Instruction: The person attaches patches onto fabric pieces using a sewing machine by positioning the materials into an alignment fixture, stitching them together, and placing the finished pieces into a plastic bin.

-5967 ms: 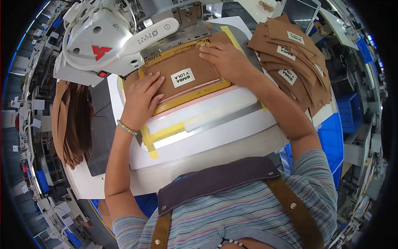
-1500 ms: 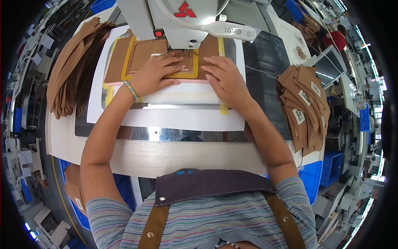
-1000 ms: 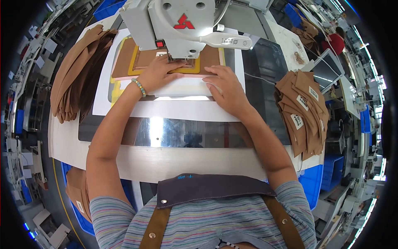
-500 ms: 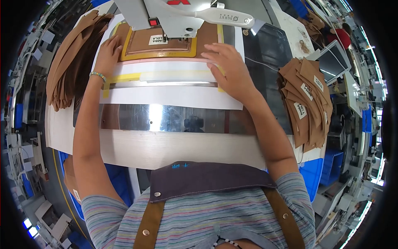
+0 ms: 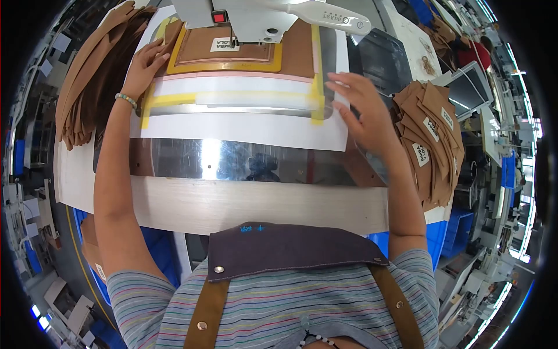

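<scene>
A brown fabric piece (image 5: 297, 53) with a white printed label (image 5: 224, 45) lies under the head of a sewing machine (image 5: 244, 20). A yellow frame (image 5: 256, 67) surrounds the label area. My left hand (image 5: 146, 68), wearing a beaded bracelet, rests at the fabric's left edge with fingers stretched out and slightly apart. Beside the right border of the white sheet (image 5: 261, 129), my right hand (image 5: 365, 113) is raised with its fingers spread and nothing in them. Yellow tape (image 5: 317, 99) runs along the sheet.
Long brown fabric pieces (image 5: 87, 75) are heaped at the left. At the right lies a stack of labelled brown pieces (image 5: 427, 145), with a tablet-like screen (image 5: 469, 87) behind it. A shiny metal plate (image 5: 232, 160) borders the pale table edge (image 5: 261, 200). Blue bins (image 5: 456, 232) stand below.
My right hand has moved right, away from the fabric to beyond the sheet's edge. My left hand stays by the fabric's left side. The camera view has shifted slightly.
</scene>
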Motion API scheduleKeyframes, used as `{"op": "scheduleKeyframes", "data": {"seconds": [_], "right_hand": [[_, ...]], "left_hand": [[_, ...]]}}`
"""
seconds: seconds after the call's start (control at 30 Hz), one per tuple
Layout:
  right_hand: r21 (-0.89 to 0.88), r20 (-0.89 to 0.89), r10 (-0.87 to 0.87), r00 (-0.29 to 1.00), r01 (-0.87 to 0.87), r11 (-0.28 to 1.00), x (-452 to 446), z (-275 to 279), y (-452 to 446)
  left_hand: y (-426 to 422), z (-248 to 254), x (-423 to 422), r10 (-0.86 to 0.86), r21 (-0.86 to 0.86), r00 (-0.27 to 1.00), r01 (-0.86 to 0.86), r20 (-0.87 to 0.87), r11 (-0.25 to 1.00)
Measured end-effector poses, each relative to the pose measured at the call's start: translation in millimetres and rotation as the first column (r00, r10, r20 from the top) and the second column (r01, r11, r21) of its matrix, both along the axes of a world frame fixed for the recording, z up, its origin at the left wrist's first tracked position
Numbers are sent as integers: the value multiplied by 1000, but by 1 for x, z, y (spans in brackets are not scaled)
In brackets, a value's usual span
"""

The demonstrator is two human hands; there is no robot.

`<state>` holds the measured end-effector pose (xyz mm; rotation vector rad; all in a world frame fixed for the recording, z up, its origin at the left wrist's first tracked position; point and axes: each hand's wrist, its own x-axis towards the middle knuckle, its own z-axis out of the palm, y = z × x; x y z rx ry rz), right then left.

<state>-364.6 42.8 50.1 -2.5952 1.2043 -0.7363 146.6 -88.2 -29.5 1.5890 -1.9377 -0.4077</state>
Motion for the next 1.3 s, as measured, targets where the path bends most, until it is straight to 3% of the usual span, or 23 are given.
{"op": "scheduleKeyframes", "data": {"seconds": [0.07, 0.17, 0.3, 0.33, 0.47, 0.6, 0.7, 0.73, 0.83, 0.93, 0.97, 1.0, 1.03, 1.1, 1.17, 1.3], "right_hand": [[20, -116, -18, 993, 21, 1000, 24, -13, 18], [-9, -261, -74, 963, 74, 997, 58, -43, 50], [-14, -270, -107, 957, 107, 994, 69, -50, 61], [-21, -272, -119, 955, 118, 993, 68, -51, 61], [-89, -266, -160, 951, 141, 986, 60, -35, 46], [-268, -245, -208, 947, 140, 953, 48, -1, 18], [40, -26, -105, 994, 106, 994, 48, 2, -11], [-16, -1, -76, 997, 75, 997, 50, -11, -17], [115, 114, -85, 990, 72, 991, 61, -40, -15], [247, 79, -48, 996, 27, 969, 55, -39, -21], [284, 71, -18, 997, -3, 959, 54, -38, -24], [209, 110, -19, 994, -4, 978, 54, -41, -23], [126, 151, -14, 988, -5, 992, 55, -46, -23], [40, 193, -18, 981, 10, 999, 57, -48, -23], [37, 206, -5, 979, -3, 999, 59, -47, -23], [127, 199, -2, 980, -24, 992, 59, -49, -27]], "left_hand": [[6, 16, -9, -58, 144, 956, 103, -287, 984], [8, 19, -21, -150, 131, 946, 194, -286, 972], [6, 14, -46, -248, 106, 938, 280, -242, 954], [5, 17, -54, -266, 133, 956, 282, -122, 950], [-7, -4, -90, -248, -12, 966, 249, 67, 968], [8, -8, -146, -27, -236, 962, 94, 272, 967], [11, -11, -179, 95, -241, 970, -40, 222, 970], [9, -8, -176, 63, -192, 975, -21, 212, 981], [10, -7, -171, -26, -228, 999, 33, 31, 973], [-2, -11, -162, 56, -185, 991, -78, -125, 980], [-5, -8, -151, 144, -57, 862, -196, -485, 979], [-7, 1, -134, 240, 100, 602, -258, -761, 961], [-9, 9, -114, 320, 256, 251, -256, -914, 932], [14, 18, -64, 263, 68, 547, -350, -795, 934], [61, 52, -20, 190, -83, 612, -389, -767, 918], [178, 124, 50, 164, -385, 605, -667, -779, 638]]}}
